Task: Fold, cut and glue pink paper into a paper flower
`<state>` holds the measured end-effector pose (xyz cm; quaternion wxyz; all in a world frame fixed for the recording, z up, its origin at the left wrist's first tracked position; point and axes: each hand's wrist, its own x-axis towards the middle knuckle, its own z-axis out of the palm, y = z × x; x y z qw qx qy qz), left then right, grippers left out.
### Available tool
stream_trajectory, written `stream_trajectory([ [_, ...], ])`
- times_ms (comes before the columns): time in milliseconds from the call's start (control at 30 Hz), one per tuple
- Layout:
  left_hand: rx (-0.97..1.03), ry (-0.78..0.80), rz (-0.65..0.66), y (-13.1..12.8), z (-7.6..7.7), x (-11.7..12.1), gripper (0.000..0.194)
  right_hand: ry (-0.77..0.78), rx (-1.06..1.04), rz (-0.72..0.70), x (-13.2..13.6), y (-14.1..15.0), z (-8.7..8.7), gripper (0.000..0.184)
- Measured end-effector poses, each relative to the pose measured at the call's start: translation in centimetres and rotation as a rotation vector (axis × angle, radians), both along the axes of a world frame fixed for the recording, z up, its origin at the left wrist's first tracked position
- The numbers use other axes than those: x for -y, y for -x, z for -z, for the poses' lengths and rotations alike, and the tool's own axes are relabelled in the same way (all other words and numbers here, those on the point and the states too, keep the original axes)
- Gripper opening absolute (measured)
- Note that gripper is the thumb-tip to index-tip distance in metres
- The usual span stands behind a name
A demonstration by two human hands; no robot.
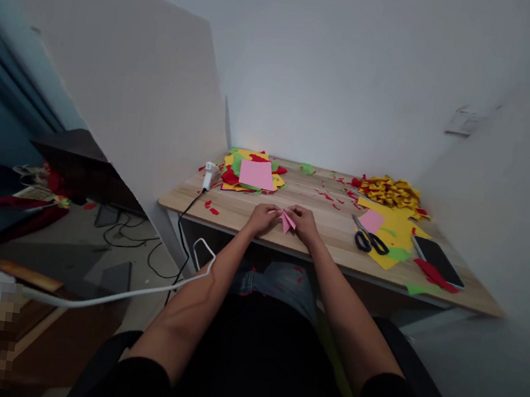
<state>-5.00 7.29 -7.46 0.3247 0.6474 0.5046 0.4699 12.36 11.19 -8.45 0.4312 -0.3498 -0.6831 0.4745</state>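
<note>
A small folded piece of pink paper [286, 221] is held at the front edge of the wooden desk, its pleats fanning down toward me. My left hand [264, 218] pinches it from the left, fingers closed. From the right, my right hand [305, 222] grips its upper part between thumb and fingers. Beyond my left hand, a flat pink square [257, 175] tops a heap of yellow, green and red paper. To the right of my hands lie dark-handled scissors [371, 240], partly over yellow paper [405, 225] and near another pink piece [371, 221].
A pile of folded yellow strips [390, 193] sits at the back right. A phone [437, 260] lies near the right edge with red paper [435, 276] against it. A white plug [209, 170] with a black cable stands at the left. A white cord [135, 295] crosses my left forearm.
</note>
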Motion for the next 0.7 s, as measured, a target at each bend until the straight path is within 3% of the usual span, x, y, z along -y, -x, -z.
stream_trajectory([
  [367, 0.041, 0.068, 0.008, 0.01, 0.40, -0.23, 0.034, -0.031, 0.014, -0.019, -0.80, -0.01, 0.82, 0.026],
  [700, 0.007, 0.036, -0.083, 0.09, 0.10, -0.07, 0.033, -0.044, 0.002, -0.025, -0.56, 0.13, 0.72, 0.026],
])
